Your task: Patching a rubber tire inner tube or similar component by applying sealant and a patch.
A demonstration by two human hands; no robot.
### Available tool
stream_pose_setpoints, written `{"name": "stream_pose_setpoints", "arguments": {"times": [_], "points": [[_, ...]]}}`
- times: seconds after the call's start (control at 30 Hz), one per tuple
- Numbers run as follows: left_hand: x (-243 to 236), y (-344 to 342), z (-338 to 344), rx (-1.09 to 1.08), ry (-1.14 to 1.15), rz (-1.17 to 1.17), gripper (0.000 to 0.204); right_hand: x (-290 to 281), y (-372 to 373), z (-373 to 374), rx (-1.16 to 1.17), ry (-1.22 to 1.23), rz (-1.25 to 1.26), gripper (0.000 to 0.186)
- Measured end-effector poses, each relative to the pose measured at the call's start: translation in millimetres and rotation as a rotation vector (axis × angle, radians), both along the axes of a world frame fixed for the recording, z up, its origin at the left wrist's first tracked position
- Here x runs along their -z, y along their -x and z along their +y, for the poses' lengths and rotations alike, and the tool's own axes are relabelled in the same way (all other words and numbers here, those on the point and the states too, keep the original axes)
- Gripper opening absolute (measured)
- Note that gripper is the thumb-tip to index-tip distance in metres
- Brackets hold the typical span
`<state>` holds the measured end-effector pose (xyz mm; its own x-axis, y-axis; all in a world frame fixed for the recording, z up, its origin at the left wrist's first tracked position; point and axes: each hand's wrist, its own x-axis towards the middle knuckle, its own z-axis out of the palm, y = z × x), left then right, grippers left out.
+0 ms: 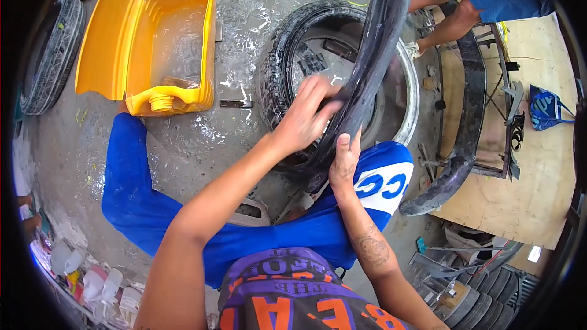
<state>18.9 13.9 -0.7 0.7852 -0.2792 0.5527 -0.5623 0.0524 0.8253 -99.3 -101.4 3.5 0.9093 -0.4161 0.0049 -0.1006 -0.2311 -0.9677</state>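
Wet floor (67,153), tire (273,79) partly behind black rubber (378,49)

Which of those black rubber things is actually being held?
The long dark band, gripped by the right hand and slanting across the middle tyre; that tyre and the left-edge tyre are unheld.

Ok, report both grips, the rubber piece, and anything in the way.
Right grip on long black rubber piece; left grip at its edge, contact blurred. Piece slants, partly hiding the tyre. Possibly in the way: right knee, close by.
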Motion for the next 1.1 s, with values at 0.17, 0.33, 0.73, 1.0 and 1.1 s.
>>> {"name": "stream_pose_setpoints", "arguments": {"times": [0.17,0.33,0.73,1.0,1.1], "points": [[45.4,34.8,104.1,0.089,-0.347,0.511,0.025,-35.1,-18.2,5.1,0.018,0.274,-0.204,0.086],[68.0,34.2,158.2,0.039,-0.446,0.298,0.024,-146.1,-103.7,45.6,-0.410,0.838,-0.353,0.051],[95.4,39.0,203.1,0.097,-0.806,0.501,0.034,111.9,-365.6,277.9,-1.299,1.168,0.334,0.059],[93.2,45.8,206.4,0.162,-0.711,0.672,0.032,197.3,-333.7,319.3,-1.185,1.253,0.589,0.081],[78.8,33.6,202.9,0.214,-0.778,0.718,0.033,202.1,-365.6,290.4,-1.326,1.123,0.742,0.071]]}}
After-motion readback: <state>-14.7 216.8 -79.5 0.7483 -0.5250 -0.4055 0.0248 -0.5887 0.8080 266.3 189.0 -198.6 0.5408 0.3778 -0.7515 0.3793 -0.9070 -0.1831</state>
